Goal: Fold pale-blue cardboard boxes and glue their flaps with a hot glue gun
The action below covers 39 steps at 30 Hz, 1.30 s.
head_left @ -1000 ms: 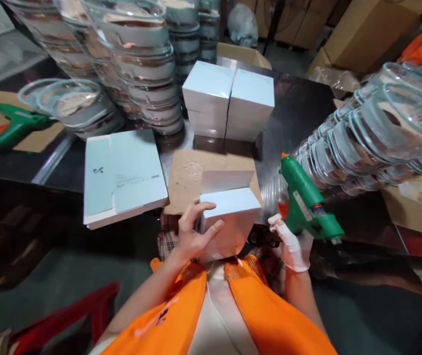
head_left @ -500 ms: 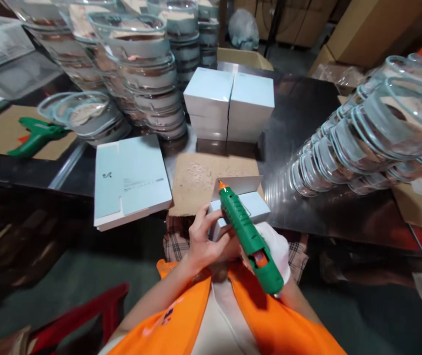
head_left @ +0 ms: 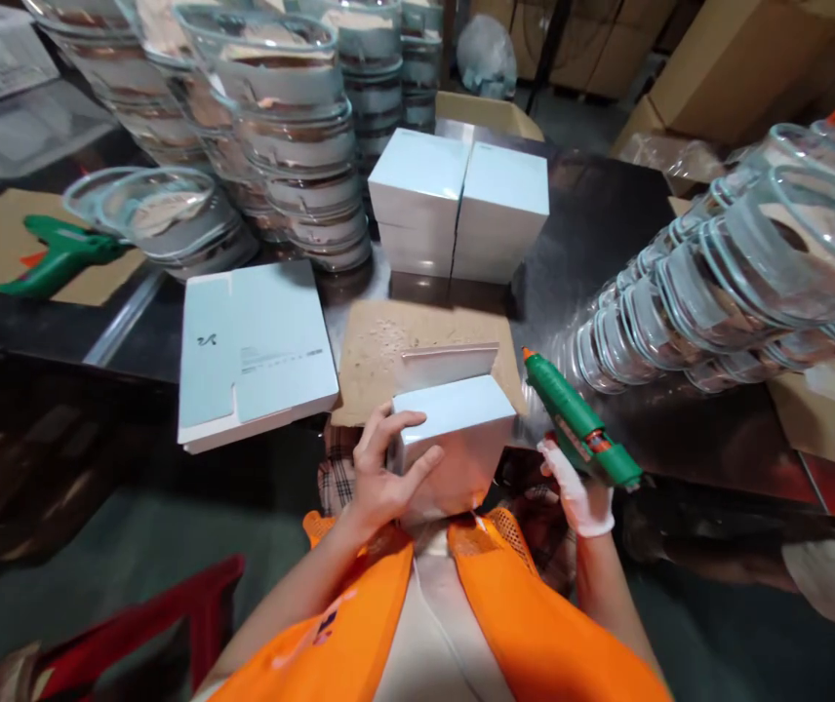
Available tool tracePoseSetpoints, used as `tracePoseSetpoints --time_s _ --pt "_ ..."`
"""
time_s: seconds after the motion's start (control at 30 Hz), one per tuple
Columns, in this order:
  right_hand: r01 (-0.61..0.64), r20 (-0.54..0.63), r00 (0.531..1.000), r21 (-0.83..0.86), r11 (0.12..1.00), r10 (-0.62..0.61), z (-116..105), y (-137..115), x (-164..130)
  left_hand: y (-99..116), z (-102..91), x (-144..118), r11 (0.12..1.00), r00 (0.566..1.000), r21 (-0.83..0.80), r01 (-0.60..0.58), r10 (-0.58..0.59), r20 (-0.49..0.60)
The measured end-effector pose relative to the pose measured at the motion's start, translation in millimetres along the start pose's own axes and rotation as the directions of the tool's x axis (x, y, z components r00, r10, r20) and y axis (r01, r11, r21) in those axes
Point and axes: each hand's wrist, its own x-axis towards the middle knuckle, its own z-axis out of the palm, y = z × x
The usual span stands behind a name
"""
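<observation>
My left hand (head_left: 384, 463) grips the left end of a pale blue box (head_left: 461, 448), thumb on its near side and fingers over the top. The box has a raised flap (head_left: 448, 367) along its far edge. In my white-gloved right hand (head_left: 576, 492) is a green hot glue gun (head_left: 571, 414), off the box's right side. Its orange nozzle points away from me and up to the left. The gun's body partly hides the grip and my fingers. Beneath the box's far side lies a glue-spotted cardboard sheet (head_left: 370, 351).
Flat light blue cartons (head_left: 278, 341) lie to the left. Two white-blue boxes (head_left: 421, 210) stand behind the cardboard. Stacked clear round containers (head_left: 293, 146) rise at back left, and more stacks (head_left: 717, 273) lean at right. Another green glue gun (head_left: 62, 255) rests at far left.
My right hand has carried the glue gun from above the box out to the right. The box now shows more of its near side, and its flap still stands up.
</observation>
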Motion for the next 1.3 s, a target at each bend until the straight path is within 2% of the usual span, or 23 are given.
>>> tracePoseSetpoints --time_s 0.07,0.2,0.33,0.37,0.43,0.5,0.53,0.57,0.63,0.7,0.77,0.8,0.83,0.93,1.03,1.13,1.2,1.3 --pt "-0.132 -0.007 0.991 0.054 0.990 0.132 7 3 20 -2 -0.4 3 0.999 1.000 -0.032 -0.004 0.004 -0.005" --pt "-0.388 0.126 0.917 0.075 0.918 0.378 11 5 64 -4 -1.7 8 0.996 0.999 -0.077 -0.053 0.054 0.005" --pt "-0.460 0.094 0.883 -0.027 0.888 0.460 -11 -3 80 -6 -4.4 10 0.996 0.999 -0.073 -0.043 0.041 -0.018" --pt "-0.441 0.049 0.895 -0.045 0.897 0.443 -16 -9 78 -6 -4.6 11 0.995 0.999 -0.095 -0.043 0.041 -0.016" --pt "-0.318 -0.031 0.948 -0.022 0.948 0.317 -17 -25 73 -5 -3.5 13 0.988 0.999 -0.148 -0.051 0.053 0.011" --pt "-0.151 0.019 0.988 0.071 0.986 0.150 -5 -44 67 -4 -0.7 15 0.979 0.995 -0.193 -0.058 0.071 0.063" --pt "-0.112 0.107 0.989 0.139 0.984 0.098 3 -53 65 -3 1.2 16 0.975 0.993 -0.215 -0.065 0.085 0.086" --pt "-0.125 0.222 0.972 0.210 0.970 0.077 13 -61 65 -2 3.3 16 0.970 0.990 -0.234 -0.072 0.097 0.098" --pt "-0.222 0.396 0.915 0.320 0.921 0.083 29 -69 66 -3 7.5 15 0.960 0.991 -0.272 -0.068 0.097 0.094" --pt "-0.261 0.409 0.909 0.399 0.879 0.084 38 -67 67 -6 11.6 13 0.950 0.997 -0.312 -0.008 0.033 0.073" --pt "-0.201 0.365 0.930 0.434 0.878 0.033 38 -58 66 -10 15.3 12 0.916 0.996 -0.391 0.091 -0.080 0.044" --pt "-0.154 0.382 0.924 0.436 0.887 -0.027 35 -53 65 -12 16.7 12 0.883 0.991 -0.451 0.127 -0.127 0.030" --pt "-0.104 0.426 0.899 0.436 0.894 -0.103 31 -49 63 -15 17.8 13 0.846 0.987 -0.514 0.144 -0.158 0.017" --pt "0.075 0.561 0.760 0.427 0.901 -0.328 18 -47 55 -21 18.1 15 0.768 0.989 -0.626 0.136 -0.144 0.039" --pt "0.352 0.547 0.701 0.293 0.889 -0.458 15 -56 49 -22 15.2 17 0.789 0.989 -0.596 0.148 -0.112 0.098" --pt "0.575 0.547 0.607 0.197 0.794 -0.576 20 -64 47 -20 14.1 15 0.802 0.986 -0.574 0.166 -0.126 0.109" --pt "0.629 0.531 0.569 0.210 0.748 -0.628 24 -64 48 -17 15.5 14 0.801 0.985 -0.573 0.172 -0.123 0.123" --pt "0.636 0.526 0.553 0.235 0.735 -0.646 26 -58 51 -15 15.5 16 0.808 0.985 -0.567 0.162 -0.100 0.139"
